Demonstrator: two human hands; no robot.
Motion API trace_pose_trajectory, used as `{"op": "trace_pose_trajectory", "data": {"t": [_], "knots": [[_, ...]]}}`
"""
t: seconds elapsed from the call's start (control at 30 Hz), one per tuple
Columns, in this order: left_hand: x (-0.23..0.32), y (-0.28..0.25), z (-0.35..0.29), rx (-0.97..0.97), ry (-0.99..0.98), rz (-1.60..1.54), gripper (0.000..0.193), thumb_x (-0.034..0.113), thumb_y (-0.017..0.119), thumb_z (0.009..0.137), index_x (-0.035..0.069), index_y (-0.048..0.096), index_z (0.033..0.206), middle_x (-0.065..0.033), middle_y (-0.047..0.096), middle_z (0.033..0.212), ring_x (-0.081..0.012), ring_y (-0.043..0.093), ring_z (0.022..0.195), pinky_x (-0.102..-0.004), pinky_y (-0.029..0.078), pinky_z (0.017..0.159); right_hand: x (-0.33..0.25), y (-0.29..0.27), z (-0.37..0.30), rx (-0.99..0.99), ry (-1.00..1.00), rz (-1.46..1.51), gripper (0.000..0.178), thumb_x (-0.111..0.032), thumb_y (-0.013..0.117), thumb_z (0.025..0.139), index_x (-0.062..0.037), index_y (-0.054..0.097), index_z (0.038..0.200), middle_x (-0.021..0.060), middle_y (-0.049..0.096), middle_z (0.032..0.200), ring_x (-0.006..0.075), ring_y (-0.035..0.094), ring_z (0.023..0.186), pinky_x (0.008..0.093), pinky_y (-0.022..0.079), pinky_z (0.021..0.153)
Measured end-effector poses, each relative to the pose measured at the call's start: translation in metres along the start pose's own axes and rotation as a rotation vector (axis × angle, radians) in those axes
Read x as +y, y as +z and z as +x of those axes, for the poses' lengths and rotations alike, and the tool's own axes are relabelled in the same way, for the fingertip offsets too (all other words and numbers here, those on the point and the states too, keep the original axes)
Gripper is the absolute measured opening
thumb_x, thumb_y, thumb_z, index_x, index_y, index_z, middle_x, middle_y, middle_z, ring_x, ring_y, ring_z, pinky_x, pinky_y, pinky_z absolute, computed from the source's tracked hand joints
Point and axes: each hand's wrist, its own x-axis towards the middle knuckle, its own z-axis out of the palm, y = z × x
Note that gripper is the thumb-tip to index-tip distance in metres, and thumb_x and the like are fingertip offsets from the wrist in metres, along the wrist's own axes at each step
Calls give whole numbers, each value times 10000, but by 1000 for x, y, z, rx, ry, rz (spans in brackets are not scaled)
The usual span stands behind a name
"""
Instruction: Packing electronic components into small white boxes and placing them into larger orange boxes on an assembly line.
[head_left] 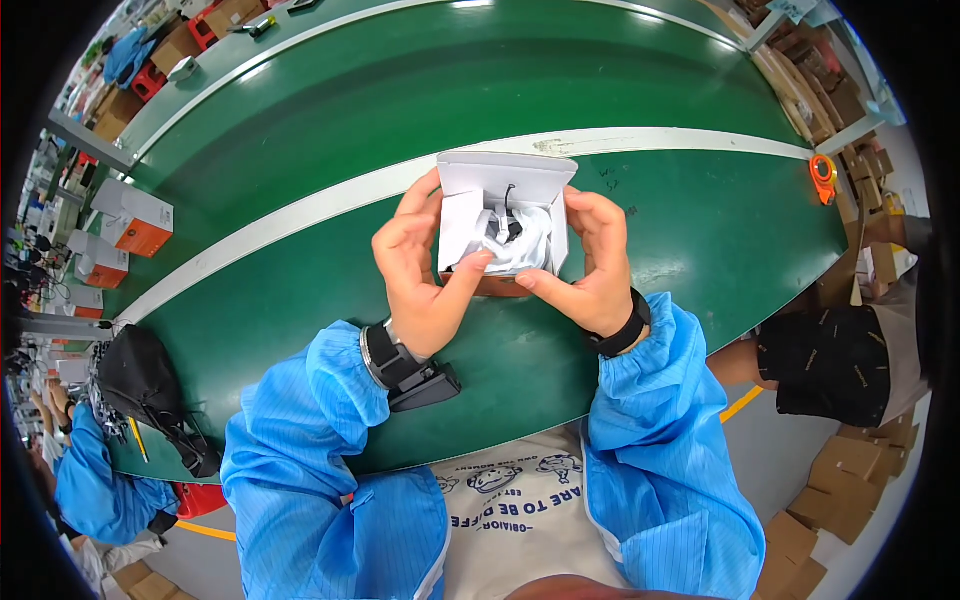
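Between my hands is a small white cardboard box with its lid raised at the back. Its front wall looks orange-brown. Inside lies something wrapped in a white plastic bag, with a thin black cable loop sticking up; what the bag holds I cannot make out. My left hand grips the box's left side, thumb on the near rim by the bag. The right side is held by my right hand, its thumb at the near right corner. Both wrists wear dark bands.
Green work table under my hands, crossed by a white strip. Several white-and-orange boxes stand at the left, with a black bag nearer. An orange tape roll is at the right edge. Other people are at both sides; cartons lie lower right.
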Motion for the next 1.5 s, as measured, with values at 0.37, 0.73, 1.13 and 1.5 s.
{"op": "trace_pose_trajectory", "data": {"t": [0.37, 0.73, 1.13, 1.5], "knots": [[11, -5, 9, -202, -13, 259, 268, -56, 630, 725, 39, 571, 969, -152, 357, 1300, -303, 386, 1226, -413, 340, 994, -5, -11, 10, -155, -72, -170, 423, -44, 698, 709, -27, 573, 1112, 179, 465, 1224, 303, 475, 1143, 380, 387, 941], [23, 10, 23, -5, -437, -245, 370, -57, 652, 695, 60, 565, 1036, -117, 391, 1264, -237, 425, 1173, -371, 380, 951, -7, -13, 16, -65, 105, 75, 356, -6, 674, 700, -57, 602, 1045, 165, 501, 1217, 315, 463, 1151, 386, 378, 946], [-6, -7, 38, -421, -12, 149, 302, 38, 720, 682, 102, 637, 965, -114, 471, 1187, -306, 449, 1147, -406, 397, 930, -6, -26, 27, -231, -152, -268, 329, -80, 699, 675, -64, 627, 996, 160, 524, 1210, 340, 485, 1108, 415, 397, 917], [-20, -3, 44, -441, -115, 71, 324, 93, 679, 732, 76, 586, 1041, -117, 429, 1235, -288, 412, 1175, -400, 367, 947, 8, -45, 41, -316, -193, -184, 319, -71, 715, 669, -105, 663, 982, 152, 552, 1175, 355, 508, 1075, 420, 408, 909]]}}
